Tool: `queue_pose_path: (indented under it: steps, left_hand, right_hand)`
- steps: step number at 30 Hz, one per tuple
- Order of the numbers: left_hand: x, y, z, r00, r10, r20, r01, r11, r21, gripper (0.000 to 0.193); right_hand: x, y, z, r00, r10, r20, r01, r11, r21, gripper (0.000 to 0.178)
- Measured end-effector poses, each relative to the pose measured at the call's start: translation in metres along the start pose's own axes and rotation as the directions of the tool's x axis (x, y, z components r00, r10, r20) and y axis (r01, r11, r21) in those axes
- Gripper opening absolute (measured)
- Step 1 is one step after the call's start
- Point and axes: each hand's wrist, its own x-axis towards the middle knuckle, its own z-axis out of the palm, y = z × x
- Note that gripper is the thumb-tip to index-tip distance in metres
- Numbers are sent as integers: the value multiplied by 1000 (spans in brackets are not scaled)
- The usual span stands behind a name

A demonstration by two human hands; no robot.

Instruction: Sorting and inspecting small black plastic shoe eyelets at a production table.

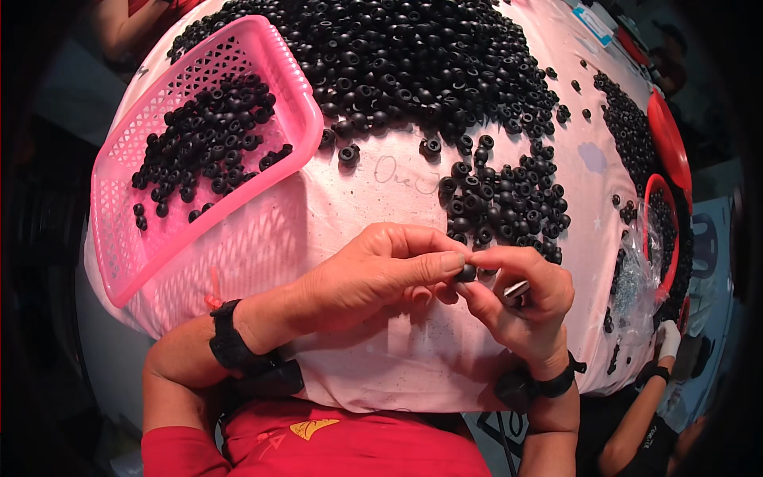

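I see my left hand [373, 274] and right hand [520, 298] meeting at the centre, fingers of both pinched on one small black ring [466, 273]. Loose black rings [509, 199] lie at 1 o'clock on the pink worktop [334, 207]; the pink basket [199, 143] sits at 10 o'clock.

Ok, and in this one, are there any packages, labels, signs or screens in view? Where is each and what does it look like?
Flat label or card: far right edge of the table, top of the picture; rectangular, white with a blue patch.
Clear plastic bag: right edge of the table beside a red bowl; crumpled, transparent, small grey pieces inside.
Faint handwriting on the pink tablecloth: middle, just below the big pile of black parts.
No screens or signs show.
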Motion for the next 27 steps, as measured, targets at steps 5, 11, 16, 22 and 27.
queue_pose_path:
  steps: [5, 11, 16, 22, 27]
  left_hand:
    - [-4, 5, 5, 1000, 6, -10, -7, 1000, -12, 27]
    - [-3, 13, 1, 996, 28, -82, -36, 995, -93, 32]
    - [-3, 15, -8, 998, 28, -50, -37, 982, -187, 36]
    - [-3, 16, -7, 997, 29, -77, -43, 981, -187, 33]
    - [-4, 9, -2, 998, 23, -51, -28, 993, -110, 32]
  right_hand:
    - [-1, -5, 0, 998, 58, -38, -58, 998, 5, 30]
    - [-14, 4, 9, 973, 224, -57, -163, 841, 515, 12]
    - [-2, 6, 15, 994, 23, 104, -66, 899, 433, 12]
    - [-10, 1, 15, 944, 299, 139, -330, 836, 438, 14]
    - [-9, -3, 11, 913, 391, 116, -392, 764, 512, 7]
